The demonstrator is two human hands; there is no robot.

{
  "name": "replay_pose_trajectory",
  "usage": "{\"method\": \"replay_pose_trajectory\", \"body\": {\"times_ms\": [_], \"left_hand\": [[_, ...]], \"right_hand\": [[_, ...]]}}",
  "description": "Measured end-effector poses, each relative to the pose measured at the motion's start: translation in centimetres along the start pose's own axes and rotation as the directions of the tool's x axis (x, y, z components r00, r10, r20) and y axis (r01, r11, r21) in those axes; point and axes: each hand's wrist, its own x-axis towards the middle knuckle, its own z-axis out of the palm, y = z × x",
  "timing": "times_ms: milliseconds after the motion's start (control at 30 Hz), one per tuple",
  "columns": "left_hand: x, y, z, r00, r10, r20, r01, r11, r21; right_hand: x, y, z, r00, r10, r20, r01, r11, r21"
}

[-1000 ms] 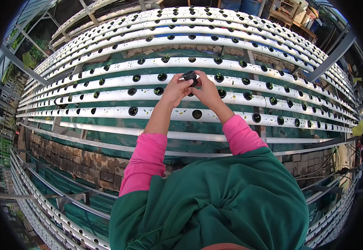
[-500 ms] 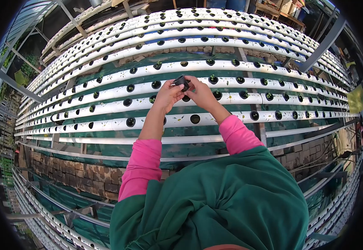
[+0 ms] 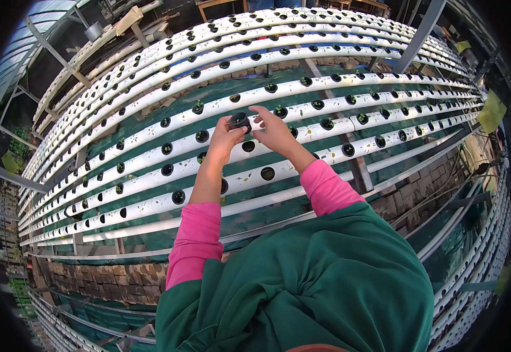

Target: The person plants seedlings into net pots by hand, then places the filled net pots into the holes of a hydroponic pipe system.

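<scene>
My left hand (image 3: 225, 142) grips a small black net pot (image 3: 239, 119) between thumb and fingers, held above the rows of white pipes. Close by on the pot's right is my right hand (image 3: 273, 134), its fingers apart and the index finger stretched out past the rim. Beneath both hands runs a white growing pipe (image 3: 240, 181) with round holes along its top. One dark hole (image 3: 248, 146) lies just below the pot, and another hole (image 3: 267, 173) sits in the nearest pipe. Small green seedlings (image 3: 327, 123) stand in black cups in many other holes.
A grey metal post (image 3: 422, 35) rises at the upper right, with a yellow sheet (image 3: 492, 111) further right. Brick paving (image 3: 109, 281) lies below the front rail. More holed pipes (image 3: 472, 258) stand at the lower right.
My right hand has loosened from the pot and its fingers have spread; the left still holds it. The view has tilted and shifted, so the pipes now slope up to the right.
</scene>
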Motion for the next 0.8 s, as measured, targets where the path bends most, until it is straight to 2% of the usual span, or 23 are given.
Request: {"method": "replay_pose_trajectory", "body": {"times_ms": [33, 100, 167, 233, 300, 367, 400, 500, 567, 633, 733, 767, 800], "left_hand": [[0.2, -0.1, 0.0, 1.0, 0.023, 0.003, -0.023, 0.997, 0.07], [0.9, -0.5, -0.2, 0.996, 0.074, 0.044, -0.079, 0.988, 0.133], [1.7, -1.5, -0.5, 0.99, 0.112, 0.091, -0.128, 0.973, 0.192], [2.4, -2.0, -0.6, 0.983, 0.137, 0.124, -0.161, 0.966, 0.204], [2.8, -2.6, -0.6, 0.984, 0.126, 0.123, -0.151, 0.963, 0.223], [3.1, -3.0, -0.8, 0.987, 0.123, 0.1, -0.144, 0.959, 0.245], [2.9, -3.0, -0.5, 0.991, 0.112, 0.075, -0.127, 0.962, 0.241], [3.2, -4.6, -1.7, 0.995, 0.096, 0.01, -0.095, 0.955, 0.282], [3.6, -5.8, -2.8, 0.978, 0.202, -0.055, -0.121, 0.76, 0.638], [3.2, -6.3, -3.8, 0.974, 0.209, -0.087, -0.093, 0.718, 0.689], [2.2, -6.8, -3.6, 0.982, 0.163, -0.097, -0.018, 0.586, 0.81], [2.1, -6.8, -3.5, 0.979, 0.17, -0.112, -0.01, 0.59, 0.808], [2.1, -7.0, -3.5, 0.978, 0.16, -0.131, 0.015, 0.579, 0.815]], "right_hand": [[0.0, -0.1, -0.1, 1.0, 0.006, -0.011, -0.006, 1.0, -0.007], [0.3, -0.1, -0.2, 0.982, -0.178, -0.057, 0.18, 0.983, 0.022], [0.7, 1.3, 0.7, 0.986, -0.153, -0.059, 0.157, 0.986, 0.06], [1.0, 2.2, 1.1, 0.977, -0.207, -0.044, 0.201, 0.973, -0.113], [0.9, 2.8, 1.4, 0.98, -0.186, -0.072, 0.178, 0.978, -0.105], [1.2, 2.9, 1.3, 0.999, -0.045, -0.018, 0.044, 0.998, -0.055], [1.7, 3.3, 1.4, 0.994, -0.096, -0.051, 0.091, 0.991, -0.097], [3.0, 4.6, 1.1, 0.998, -0.02, -0.062, 0.011, 0.991, -0.132], [4.4, 5.7, 1.1, 0.997, -0.023, -0.073, 0.014, 0.992, -0.122], [6.2, 7.1, 1.5, 0.994, -0.02, -0.11, 0.001, 0.985, -0.172], [8.8, 8.4, 2.7, 0.994, -0.001, -0.11, -0.019, 0.984, -0.178], [10.1, 8.6, 2.8, 0.992, 0.02, -0.128, -0.045, 0.98, -0.195], [11.5, 9.8, 3.6, 0.989, -0.015, -0.146, -0.009, 0.987, -0.161]]}}
